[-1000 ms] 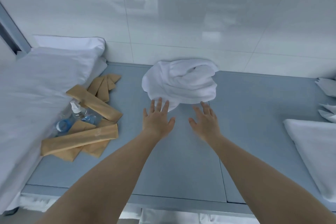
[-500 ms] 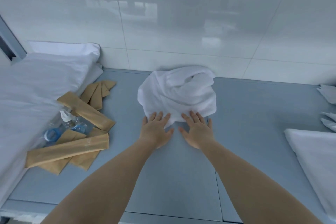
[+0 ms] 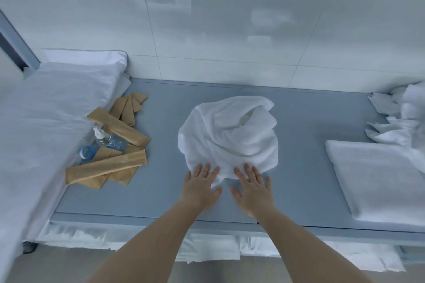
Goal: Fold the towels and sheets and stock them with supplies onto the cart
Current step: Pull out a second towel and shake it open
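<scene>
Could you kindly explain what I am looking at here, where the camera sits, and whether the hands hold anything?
There is no machine: a person wears a camera on the head, looking down at their own bare hands. The left hand and right hand lie flat, fingers straight, on the near edge of a crumpled white towel; nothing is gripped. The towel sits on a grey surface. To the left lie tan packets and small clear bottles; to the right, a folded white towel.
</scene>
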Demonstrator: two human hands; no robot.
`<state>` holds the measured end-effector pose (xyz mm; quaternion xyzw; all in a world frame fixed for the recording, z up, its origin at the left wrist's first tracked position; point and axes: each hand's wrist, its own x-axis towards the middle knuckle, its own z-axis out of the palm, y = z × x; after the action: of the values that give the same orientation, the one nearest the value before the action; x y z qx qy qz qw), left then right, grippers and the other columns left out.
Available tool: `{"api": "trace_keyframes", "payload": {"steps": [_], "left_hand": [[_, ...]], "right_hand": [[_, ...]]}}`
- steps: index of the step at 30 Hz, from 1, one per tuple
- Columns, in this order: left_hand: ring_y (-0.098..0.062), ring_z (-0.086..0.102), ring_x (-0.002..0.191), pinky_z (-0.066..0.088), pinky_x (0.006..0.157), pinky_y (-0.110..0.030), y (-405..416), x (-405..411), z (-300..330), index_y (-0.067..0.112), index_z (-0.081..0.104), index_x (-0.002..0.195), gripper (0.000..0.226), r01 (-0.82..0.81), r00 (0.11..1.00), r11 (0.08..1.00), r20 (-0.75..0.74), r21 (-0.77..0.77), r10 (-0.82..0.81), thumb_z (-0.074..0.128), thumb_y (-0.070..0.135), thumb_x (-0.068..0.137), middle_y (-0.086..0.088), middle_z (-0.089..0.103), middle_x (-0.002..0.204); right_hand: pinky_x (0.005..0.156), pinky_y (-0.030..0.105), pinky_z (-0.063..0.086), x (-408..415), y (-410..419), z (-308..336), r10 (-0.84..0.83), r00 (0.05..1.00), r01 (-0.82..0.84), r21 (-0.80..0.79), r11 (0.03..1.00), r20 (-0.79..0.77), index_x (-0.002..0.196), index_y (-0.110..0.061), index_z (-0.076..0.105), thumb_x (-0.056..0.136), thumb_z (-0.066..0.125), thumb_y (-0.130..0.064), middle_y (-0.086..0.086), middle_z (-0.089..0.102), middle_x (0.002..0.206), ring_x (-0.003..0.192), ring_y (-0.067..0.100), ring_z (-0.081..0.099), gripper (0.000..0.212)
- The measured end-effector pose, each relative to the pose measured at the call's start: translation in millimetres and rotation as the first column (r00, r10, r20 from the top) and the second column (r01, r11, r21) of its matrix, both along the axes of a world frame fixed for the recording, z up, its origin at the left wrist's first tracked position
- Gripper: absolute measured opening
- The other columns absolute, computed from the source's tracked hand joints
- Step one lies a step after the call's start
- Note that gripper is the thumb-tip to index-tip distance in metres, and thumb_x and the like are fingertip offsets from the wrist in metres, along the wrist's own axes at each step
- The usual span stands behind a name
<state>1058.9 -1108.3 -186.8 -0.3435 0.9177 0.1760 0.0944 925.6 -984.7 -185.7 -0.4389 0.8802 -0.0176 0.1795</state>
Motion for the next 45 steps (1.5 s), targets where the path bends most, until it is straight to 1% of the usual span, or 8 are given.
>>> {"api": "trace_keyframes", "payload": {"steps": [15, 19, 24, 26, 28, 33, 39, 45], "left_hand": [[-0.019, -0.006, 0.149, 0.0, 0.119, -0.041, 67, 71, -4, 0.039, 0.0, 0.152, 0.069, 0.123, 0.992, 0.992, -0.022, -0.026, -0.124, 0.032, 0.059, 0.095, 0.004, -0.002, 0.162], [-0.02, -0.006, 0.149, 0.001, 0.119, -0.041, 80, 79, -5, 0.038, -0.003, 0.152, 0.078, 0.114, 0.993, 0.992, -0.026, -0.061, -0.116, 0.046, 0.053, 0.093, 0.003, -0.002, 0.162], [-0.023, 0.033, 0.138, 0.016, 0.113, -0.048, 94, 82, 0, 0.035, 0.026, 0.149, 0.074, 0.073, 0.995, 0.965, -0.051, -0.251, -0.088, 0.06, 0.015, 0.086, 0.005, 0.037, 0.151], [-0.023, 0.062, 0.099, 0.038, 0.1, -0.053, 92, 78, 9, 0.026, 0.064, 0.122, 0.06, 0.05, 0.978, 0.935, -0.174, -0.351, -0.118, 0.078, 0.007, 0.067, 0.005, 0.067, 0.11], [-0.024, 0.064, 0.072, 0.047, 0.089, -0.05, 89, 74, 19, 0.019, 0.073, 0.093, 0.039, 0.021, 0.949, 0.937, -0.287, -0.349, -0.128, 0.083, 0.003, 0.058, 0.004, 0.069, 0.078], [-0.03, 0.058, 0.063, 0.033, 0.056, -0.028, 82, 58, 57, 0.009, 0.062, 0.087, 0.008, -0.008, 0.881, 0.988, -0.469, -0.156, -0.066, 0.068, 0.01, 0.083, -0.004, 0.065, 0.071], [-0.017, 0.046, 0.058, 0.031, 0.055, -0.027, 84, 34, 112, 0.012, 0.062, 0.09, 0.017, -0.013, 0.797, 0.996, -0.603, -0.085, -0.041, 0.061, 0.029, 0.092, 0.0, 0.06, 0.065], [-0.013, 0.044, 0.06, 0.031, 0.057, -0.025, 90, 12, 163, 0.016, 0.06, 0.092, 0.005, 0.04, 0.749, 0.996, -0.658, -0.077, -0.081, 0.057, 0.021, 0.092, 0.014, 0.046, 0.061]], "right_hand": [[0.118, 0.05, -0.003, 75, 82, 2, -0.073, 0.997, 0.073, -0.024, 0.997, 0.014, 0.151, -0.043, 0.0, 0.098, 0.027, -0.057, -0.008, -0.012, 0.161, 0.148, 0.015, -0.011, 0.061], [0.118, 0.051, -0.002, 79, 92, 0, -0.036, 0.999, 0.035, -0.022, 0.999, -0.029, 0.151, -0.041, 0.003, 0.097, 0.042, -0.047, -0.005, -0.011, 0.161, 0.148, 0.017, -0.009, 0.067], [0.117, 0.054, 0.006, 78, 98, 1, -0.089, 0.989, 0.069, -0.164, 0.984, -0.115, 0.137, -0.036, 0.044, 0.095, 0.05, -0.026, -0.004, 0.037, 0.149, 0.136, 0.023, 0.031, 0.044], [0.117, 0.054, 0.01, 70, 96, 5, -0.134, 0.984, 0.098, -0.273, 0.957, -0.114, 0.12, -0.031, 0.06, 0.094, 0.052, -0.022, -0.008, 0.055, 0.127, 0.12, 0.022, 0.045, 0.028], [0.117, 0.051, 0.009, 59, 93, 11, -0.171, 0.983, 0.139, -0.337, 0.931, -0.069, 0.113, -0.026, 0.065, 0.096, 0.052, -0.022, -0.008, 0.061, 0.114, 0.116, 0.021, 0.047, 0.022], [0.105, 0.048, 0.034, 44, 87, 45, -0.197, 0.98, 0.158, -0.556, 0.816, -0.011, 0.105, -0.016, 0.071, 0.092, 0.059, -0.01, -0.001, 0.068, 0.106, 0.111, 0.027, 0.052, 0.019], [0.078, 0.03, 0.05, 49, 90, 91, -0.09, 0.995, 0.09, -0.821, 0.564, 0.047, 0.103, -0.012, 0.068, 0.091, 0.064, -0.025, -0.001, 0.063, 0.099, 0.087, 0.02, 0.06, 0.018], [0.07, 0.012, 0.044, 50, 89, 128, 0.003, 0.984, 0.152, -0.844, 0.515, 0.179, 0.108, -0.013, 0.061, 0.088, 0.068, -0.029, -0.007, 0.059, 0.094, 0.076, 0.007, 0.057, 0.028]]}}
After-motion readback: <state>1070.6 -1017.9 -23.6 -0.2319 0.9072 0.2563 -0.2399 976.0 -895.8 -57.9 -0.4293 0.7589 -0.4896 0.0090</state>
